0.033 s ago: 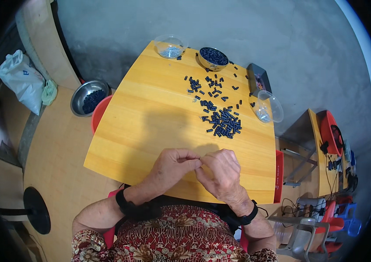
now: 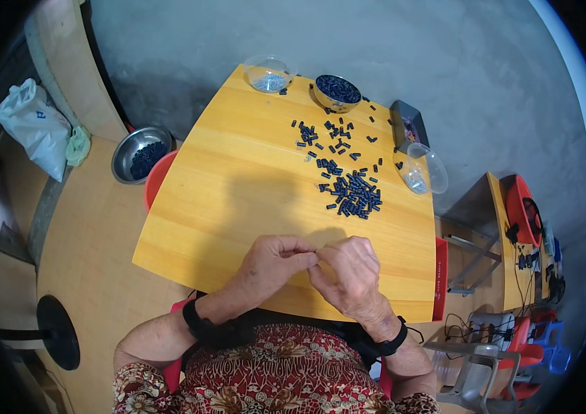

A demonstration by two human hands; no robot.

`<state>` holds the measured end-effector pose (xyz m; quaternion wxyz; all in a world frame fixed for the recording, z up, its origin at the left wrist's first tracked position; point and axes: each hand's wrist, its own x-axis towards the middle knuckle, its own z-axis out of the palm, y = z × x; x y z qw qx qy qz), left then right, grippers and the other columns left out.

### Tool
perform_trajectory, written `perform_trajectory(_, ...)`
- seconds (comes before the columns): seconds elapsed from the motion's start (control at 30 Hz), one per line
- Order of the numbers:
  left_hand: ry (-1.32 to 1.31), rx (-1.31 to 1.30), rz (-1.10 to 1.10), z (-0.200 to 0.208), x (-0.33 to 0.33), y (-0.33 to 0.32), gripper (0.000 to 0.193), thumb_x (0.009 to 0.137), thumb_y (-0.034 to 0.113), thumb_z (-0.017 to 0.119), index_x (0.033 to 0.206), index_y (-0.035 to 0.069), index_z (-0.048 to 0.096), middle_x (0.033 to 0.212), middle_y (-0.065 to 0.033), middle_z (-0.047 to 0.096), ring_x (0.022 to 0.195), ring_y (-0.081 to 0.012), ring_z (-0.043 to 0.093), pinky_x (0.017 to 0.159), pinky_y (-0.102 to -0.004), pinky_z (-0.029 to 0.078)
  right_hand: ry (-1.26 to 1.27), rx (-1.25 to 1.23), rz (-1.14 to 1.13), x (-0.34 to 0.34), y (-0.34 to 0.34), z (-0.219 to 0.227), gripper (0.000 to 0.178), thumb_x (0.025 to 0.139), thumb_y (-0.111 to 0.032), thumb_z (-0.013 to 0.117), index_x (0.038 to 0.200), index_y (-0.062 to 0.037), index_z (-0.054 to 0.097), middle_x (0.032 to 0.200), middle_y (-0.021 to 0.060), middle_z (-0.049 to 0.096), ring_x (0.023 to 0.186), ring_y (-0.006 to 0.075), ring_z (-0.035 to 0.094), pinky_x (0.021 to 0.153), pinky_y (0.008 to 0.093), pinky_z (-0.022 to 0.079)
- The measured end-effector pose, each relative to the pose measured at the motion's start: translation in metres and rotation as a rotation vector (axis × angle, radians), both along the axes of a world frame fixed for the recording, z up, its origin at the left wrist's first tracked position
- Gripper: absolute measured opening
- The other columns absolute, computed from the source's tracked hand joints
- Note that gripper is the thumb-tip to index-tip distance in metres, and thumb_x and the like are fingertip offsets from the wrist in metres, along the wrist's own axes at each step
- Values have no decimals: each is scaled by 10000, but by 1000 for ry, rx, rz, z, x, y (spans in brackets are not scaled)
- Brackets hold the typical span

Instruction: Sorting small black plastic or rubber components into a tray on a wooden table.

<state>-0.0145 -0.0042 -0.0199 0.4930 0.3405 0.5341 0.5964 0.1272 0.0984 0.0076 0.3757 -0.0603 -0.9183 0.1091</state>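
Over the near part of the yellow wooden table point(image 2: 196, 214), my left hand point(image 2: 272, 265) and my right hand point(image 2: 349, 272) meet at the fingertips. Both are closed in a pinch, thumbs against forefingers. Whatever sits between them is too small or hidden to make out. Just beyond my hands lies a heap of small black cylindrical pieces point(image 2: 356, 195), with more of them scattered toward the far edge. A bowl point(image 2: 338, 105) at the back is filled with similar dark pieces. Clear plastic bowls hold small shiny bits, one at the far left point(image 2: 269, 74) and one at the right edge point(image 2: 425, 170).
A dark tray point(image 2: 409, 124) stands at the far right corner. On the floor to the left are a steel bowl point(image 2: 126, 155) of dark pieces, a red tub point(image 2: 158, 179) and a white bag point(image 2: 34, 127). Plastic chairs point(image 2: 476, 376) and a side table point(image 2: 503, 255) are at right.
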Motion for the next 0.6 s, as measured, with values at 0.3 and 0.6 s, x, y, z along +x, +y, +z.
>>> perform_trajectory(0.3,139,-43,16,3,-9,-2,176,903,111,653,1024,-12,690,932,-37,692,888,-92,620,816,-241,489,-134,-287,42,11,-3,19,375,677,2,739,1036,5,629,920,124,654,837,287,631,746,371,485)
perform_trajectory(0.6,-88,-1,54,10,-10,-1,135,914,90,630,1002,-3,668,894,-84,698,882,-140,647,854,-266,489,89,-1394,709,27,-65,79,468,891,-296,568,1093,125,534,1032,183,583,935,244,602,809,363,508)
